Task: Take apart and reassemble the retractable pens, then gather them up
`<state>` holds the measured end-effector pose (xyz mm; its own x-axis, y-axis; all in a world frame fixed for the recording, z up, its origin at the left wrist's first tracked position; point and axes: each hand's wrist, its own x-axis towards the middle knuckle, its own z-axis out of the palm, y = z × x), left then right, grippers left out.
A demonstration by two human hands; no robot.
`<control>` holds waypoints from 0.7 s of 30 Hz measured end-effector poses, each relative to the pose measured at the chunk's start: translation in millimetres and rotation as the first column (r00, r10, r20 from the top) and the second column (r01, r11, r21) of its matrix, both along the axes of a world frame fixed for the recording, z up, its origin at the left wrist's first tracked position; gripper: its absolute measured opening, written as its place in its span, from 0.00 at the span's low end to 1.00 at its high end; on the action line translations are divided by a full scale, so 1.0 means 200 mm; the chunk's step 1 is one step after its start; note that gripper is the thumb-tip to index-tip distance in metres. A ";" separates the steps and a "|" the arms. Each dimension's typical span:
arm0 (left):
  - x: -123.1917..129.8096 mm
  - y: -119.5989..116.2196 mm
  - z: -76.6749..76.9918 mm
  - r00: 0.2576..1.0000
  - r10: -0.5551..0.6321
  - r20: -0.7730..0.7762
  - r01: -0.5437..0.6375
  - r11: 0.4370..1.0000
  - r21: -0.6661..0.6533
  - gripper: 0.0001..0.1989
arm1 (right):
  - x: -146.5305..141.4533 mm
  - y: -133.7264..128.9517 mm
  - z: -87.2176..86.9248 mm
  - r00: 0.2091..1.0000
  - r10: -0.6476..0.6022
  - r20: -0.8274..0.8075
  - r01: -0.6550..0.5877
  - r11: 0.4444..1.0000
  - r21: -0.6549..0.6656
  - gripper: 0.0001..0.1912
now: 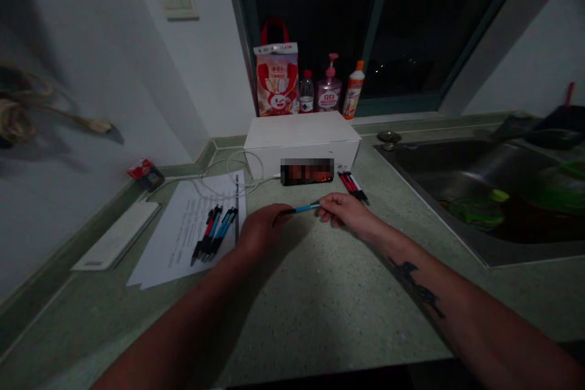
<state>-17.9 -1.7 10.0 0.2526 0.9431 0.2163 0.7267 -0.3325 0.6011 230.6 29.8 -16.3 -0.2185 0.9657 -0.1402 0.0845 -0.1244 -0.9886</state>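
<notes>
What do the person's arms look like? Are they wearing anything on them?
Both arms are bare: no sleeves, gloves or watch show on the left hand or the right hand. The right forearm has a dark, branching tattoo. The left forearm shows no marking, though the light is dim.

Left hand [262,230] curled, right hand [345,210] pinching, tattooed right forearm [425,292] extended

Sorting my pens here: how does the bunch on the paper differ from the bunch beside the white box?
The pens on the paper rest on a printed sheet, the pens by the box on bare counter. The former show blue and red barrels, the latter red and black. The former bunch is bigger than the latter. Both lie flat, side by side.
</notes>
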 end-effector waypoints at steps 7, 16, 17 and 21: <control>0.00 0.00 0.01 0.998 0.025 0.054 -0.018 0.990 -0.137 0.14 | 0.00 0.00 0.00 0.998 0.006 -0.065 -0.001 0.998 0.069 0.14; 0.03 0.00 -0.02 0.997 -0.021 0.071 0.028 0.995 -0.097 0.13 | -0.03 -0.04 0.02 0.999 0.029 0.043 -0.027 0.998 -0.060 0.15; 0.03 -0.01 -0.02 0.997 -0.029 0.072 0.036 0.994 -0.102 0.13 | -0.03 -0.04 0.02 0.998 0.021 0.058 -0.019 0.999 -0.042 0.15; 0.03 -0.01 -0.02 0.998 -0.022 0.065 0.028 0.994 -0.105 0.12 | -0.04 -0.05 0.03 0.998 0.014 0.067 -0.017 0.998 0.055 0.13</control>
